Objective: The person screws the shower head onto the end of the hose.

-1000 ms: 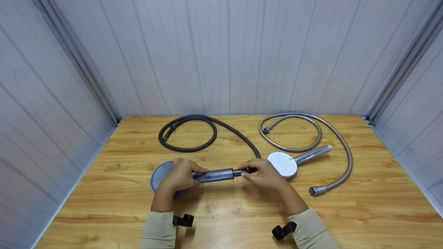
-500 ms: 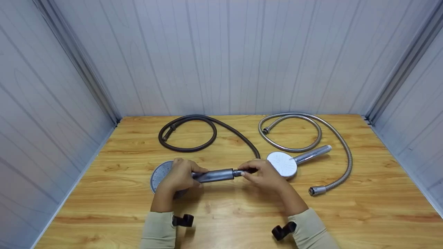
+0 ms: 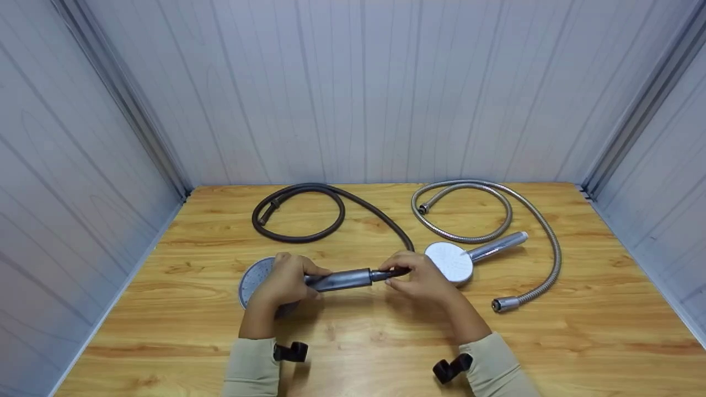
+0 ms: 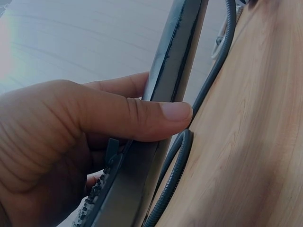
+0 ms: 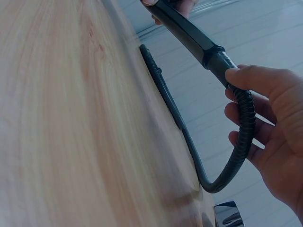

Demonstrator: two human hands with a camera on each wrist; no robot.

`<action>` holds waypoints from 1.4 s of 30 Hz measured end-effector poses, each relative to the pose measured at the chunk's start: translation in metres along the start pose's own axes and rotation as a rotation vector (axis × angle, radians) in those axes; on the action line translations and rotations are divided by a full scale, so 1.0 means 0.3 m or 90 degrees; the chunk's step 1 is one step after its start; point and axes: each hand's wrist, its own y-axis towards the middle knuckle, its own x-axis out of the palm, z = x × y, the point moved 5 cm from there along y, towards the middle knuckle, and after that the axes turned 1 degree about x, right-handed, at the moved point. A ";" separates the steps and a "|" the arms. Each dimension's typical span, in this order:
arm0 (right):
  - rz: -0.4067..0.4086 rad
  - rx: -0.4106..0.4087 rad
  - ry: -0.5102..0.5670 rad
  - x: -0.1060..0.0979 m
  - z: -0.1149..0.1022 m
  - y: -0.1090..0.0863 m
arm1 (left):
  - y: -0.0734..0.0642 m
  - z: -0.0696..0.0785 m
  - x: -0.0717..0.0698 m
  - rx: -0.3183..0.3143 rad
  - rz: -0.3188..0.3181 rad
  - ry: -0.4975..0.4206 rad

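Observation:
My left hand (image 3: 287, 280) grips a dark grey shower head (image 3: 340, 280) near the top of its handle, thumb across the handle in the left wrist view. Its round spray face (image 3: 256, 280) shows at the left, partly covered by the hand. At the handle's other end, my right hand (image 3: 419, 277) pinches the end fitting (image 5: 219, 65) of a dark shower hose (image 3: 380, 212) between thumb and fingers. The fitting sits against the handle end, in line with it. From there the hose bends down and runs back to a loop on the table.
Right of my right hand lies a second shower head (image 3: 449, 262) with a white face and chrome handle. Behind it a silver metal hose (image 3: 554, 242) curls on the wooden table (image 3: 364, 353), its near end fitting (image 3: 506, 304) at the right. White panel walls (image 3: 353, 94) enclose the table.
My right fingers have shifted slightly on the hose fitting. Both hands, the shower head and the hose otherwise stay almost where they were.

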 end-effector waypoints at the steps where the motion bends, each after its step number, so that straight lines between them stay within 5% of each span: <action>1: 0.000 -0.003 0.002 -0.002 -0.004 0.001 | 0.000 0.001 0.000 0.000 0.000 -0.001; 22: -0.021 0.055 0.000 -0.001 -0.005 -0.001 | 0.000 0.003 0.000 0.009 -0.003 -0.006; 30: -0.014 0.052 -0.008 0.030 0.118 -0.025 | -0.002 0.005 -0.002 0.015 0.003 -0.002; 42: -0.013 0.035 -0.014 0.024 0.122 -0.026 | -0.001 0.005 -0.003 0.016 0.004 0.000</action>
